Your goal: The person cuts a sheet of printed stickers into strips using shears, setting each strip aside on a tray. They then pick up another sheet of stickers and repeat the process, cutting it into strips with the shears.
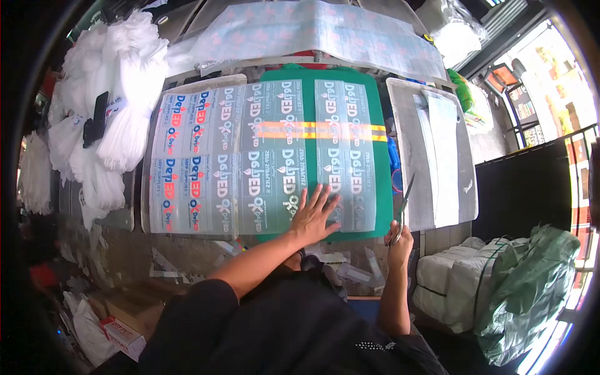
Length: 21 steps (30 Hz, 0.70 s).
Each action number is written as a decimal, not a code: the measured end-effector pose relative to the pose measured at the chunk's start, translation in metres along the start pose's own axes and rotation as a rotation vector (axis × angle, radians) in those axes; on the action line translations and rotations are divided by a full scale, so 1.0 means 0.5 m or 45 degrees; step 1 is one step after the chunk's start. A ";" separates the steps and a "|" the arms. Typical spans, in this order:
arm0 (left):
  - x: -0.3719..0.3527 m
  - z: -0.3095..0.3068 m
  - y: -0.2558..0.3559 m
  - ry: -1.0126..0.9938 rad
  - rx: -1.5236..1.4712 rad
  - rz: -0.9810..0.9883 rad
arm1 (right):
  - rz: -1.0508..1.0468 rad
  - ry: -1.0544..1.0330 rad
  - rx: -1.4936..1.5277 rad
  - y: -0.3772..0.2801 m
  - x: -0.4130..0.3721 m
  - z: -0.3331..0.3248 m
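My left hand [315,217] lies flat with its fingers spread on a printed transparent sheet [265,181]. Rows of sideways lettering in red, blue and white cover this sheet. On the right, a separate printed strip [344,156] lies next to it, with a narrow gap of green showing between the two. Beneath them is a green garment [384,187] with an orange and yellow reflective band [377,132]. My right hand [400,240] grips a pair of scissors [405,203] just off the right edge of the garment, blades pointing up and away.
Bundles of white material [128,81] hang at left with a black phone-like object [95,122] on them. Another printed sheet [312,34] spans the back. A grey board [411,150] at right bears pale strips [444,169]. Wrapped white bales [453,281] stand lower right.
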State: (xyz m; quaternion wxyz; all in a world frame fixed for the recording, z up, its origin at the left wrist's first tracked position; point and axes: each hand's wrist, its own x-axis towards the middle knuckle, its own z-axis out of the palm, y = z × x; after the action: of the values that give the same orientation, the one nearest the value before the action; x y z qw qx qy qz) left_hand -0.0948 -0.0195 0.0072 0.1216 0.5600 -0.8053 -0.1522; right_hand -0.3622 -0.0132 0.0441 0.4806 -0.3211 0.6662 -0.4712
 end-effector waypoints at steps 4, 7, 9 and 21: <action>0.025 0.013 0.026 0.031 0.055 0.044 | 0.000 0.061 0.113 -0.006 -0.049 -0.054; 0.052 0.016 0.050 -0.005 0.057 0.092 | -0.016 0.044 0.105 -0.010 -0.082 -0.076; 0.055 -0.010 0.064 -0.035 -0.055 0.087 | -0.017 -0.010 0.105 -0.002 -0.095 -0.085; -0.142 -0.018 -0.073 0.180 0.206 -0.602 | 0.208 -0.553 -0.158 0.102 -0.274 -0.039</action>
State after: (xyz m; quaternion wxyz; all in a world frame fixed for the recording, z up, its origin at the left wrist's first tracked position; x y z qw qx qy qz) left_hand -0.0355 0.0341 -0.0003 0.0935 0.7499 -0.6510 -0.0718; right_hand -0.3340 0.1318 0.0446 0.6285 -0.3889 0.5987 -0.3087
